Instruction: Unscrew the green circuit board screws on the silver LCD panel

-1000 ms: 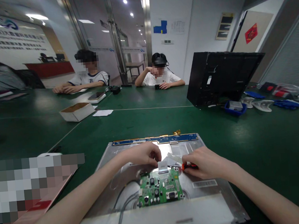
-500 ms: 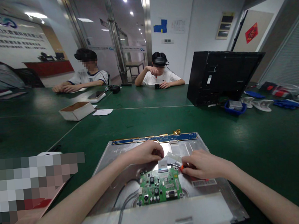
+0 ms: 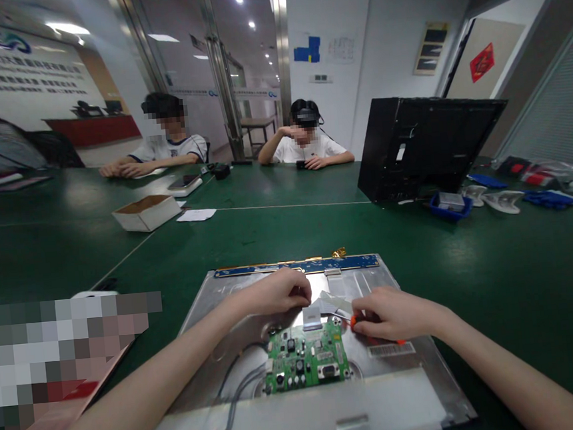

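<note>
A metal display panel (image 3: pixel 407 398) lies flat before me, with a green circuit board (image 3: pixel 306 360) on it. My right hand (image 3: pixel 388 313) is closed around an orange-handled tool (image 3: pixel 354 321), whose thin metal tip points left to the white flat cable (image 3: pixel 312 316) above the board. My left hand (image 3: pixel 290 288) is closed with curled fingers over the panel, beside the cable's upper end; what its fingertips hold, if anything, is hidden. A blue strip board (image 3: pixel 261 270) runs along the panel's far edge. Grey wires (image 3: pixel 233 407) leave the green board on the left.
On the green table (image 3: pixel 268 236) stand a black monitor housing (image 3: pixel 425 142), a blue tray (image 3: pixel 451 207) and an open white box (image 3: pixel 147 215). Blue gloves (image 3: pixel 552 199) lie at the right. Several people sit across the table.
My right hand has shifted slightly to the right with the orange-handled tool. My left hand has barely moved.
</note>
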`<state>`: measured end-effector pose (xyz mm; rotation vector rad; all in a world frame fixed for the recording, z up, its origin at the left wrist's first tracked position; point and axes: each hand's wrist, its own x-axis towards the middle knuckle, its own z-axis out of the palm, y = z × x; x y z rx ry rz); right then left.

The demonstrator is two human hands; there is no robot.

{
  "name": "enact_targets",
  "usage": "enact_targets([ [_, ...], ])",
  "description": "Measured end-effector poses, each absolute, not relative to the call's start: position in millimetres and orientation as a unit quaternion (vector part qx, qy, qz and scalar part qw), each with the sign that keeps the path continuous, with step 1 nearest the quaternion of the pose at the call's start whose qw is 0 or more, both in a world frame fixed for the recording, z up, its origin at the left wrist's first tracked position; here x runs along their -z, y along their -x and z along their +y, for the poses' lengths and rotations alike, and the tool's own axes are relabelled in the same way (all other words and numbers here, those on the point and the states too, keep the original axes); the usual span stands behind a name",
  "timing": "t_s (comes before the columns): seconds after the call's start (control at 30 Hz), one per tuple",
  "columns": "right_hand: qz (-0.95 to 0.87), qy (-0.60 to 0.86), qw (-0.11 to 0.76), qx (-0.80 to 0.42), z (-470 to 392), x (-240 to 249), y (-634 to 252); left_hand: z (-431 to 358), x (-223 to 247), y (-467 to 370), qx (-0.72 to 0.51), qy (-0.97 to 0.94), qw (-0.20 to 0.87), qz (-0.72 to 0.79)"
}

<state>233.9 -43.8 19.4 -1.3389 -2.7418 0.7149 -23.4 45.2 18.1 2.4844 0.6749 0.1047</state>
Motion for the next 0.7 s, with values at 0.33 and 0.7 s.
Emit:
enact_targets([
  [0.33,-0.873,0.424,-0.032,-0.240,-43.5,-37.3,-249.7,49.3,-21.1,29.6,-0.038,-0.912,0.316,0.259],
  [0.7,-0.881,0.453,-0.004,-0.135,-43.0,-33.7,-244.6,50.7,-20.6,31.9,-0.028,-0.904,0.328,0.273],
])
